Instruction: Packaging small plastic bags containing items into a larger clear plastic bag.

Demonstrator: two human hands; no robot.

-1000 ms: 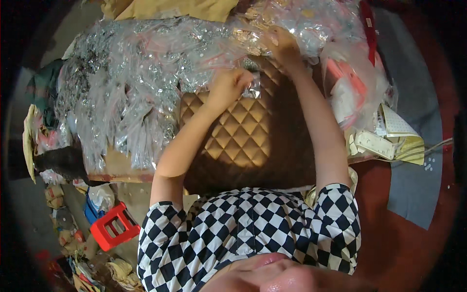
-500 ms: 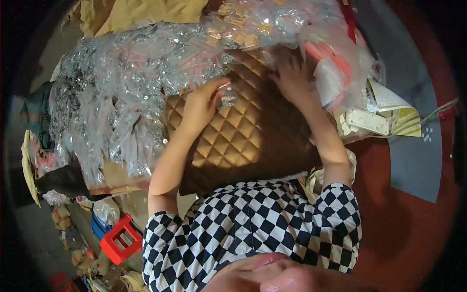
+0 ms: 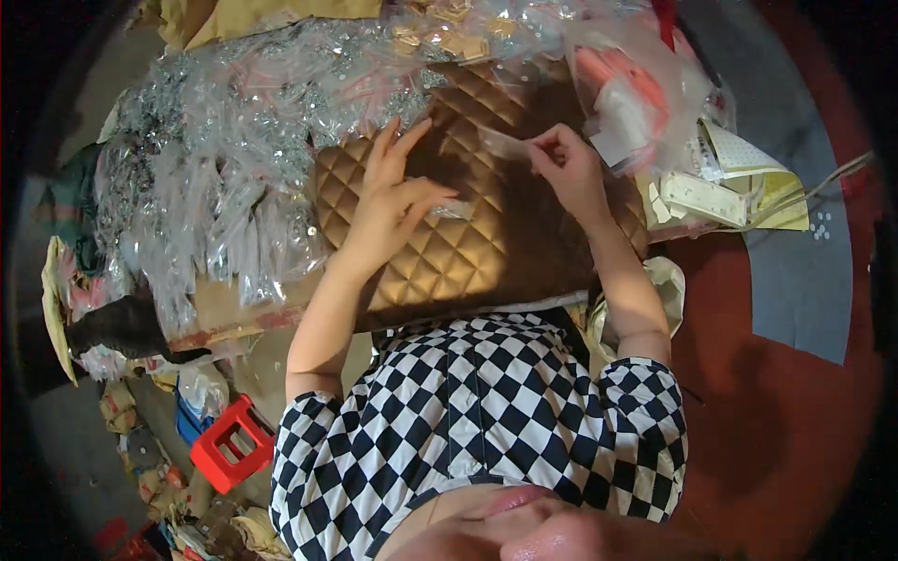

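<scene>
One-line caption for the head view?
Left hand and right hand handle small clear bags over a brown quilted cushion.

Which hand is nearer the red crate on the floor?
Left. The left hand rests on the quilted cushion, above the red crate; the right hand is farther across.

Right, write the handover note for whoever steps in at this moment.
Left hand: fingers spread over the quilted pad, touching a small clear packet.
Right hand: pinching a clear strip packet above the pad.
Things: heap of clear packets left of the pad; bag with red and white pieces and paper cards to the right.
Done: two packets out on the pad.
Left: the heap looks largely untouched.
</scene>
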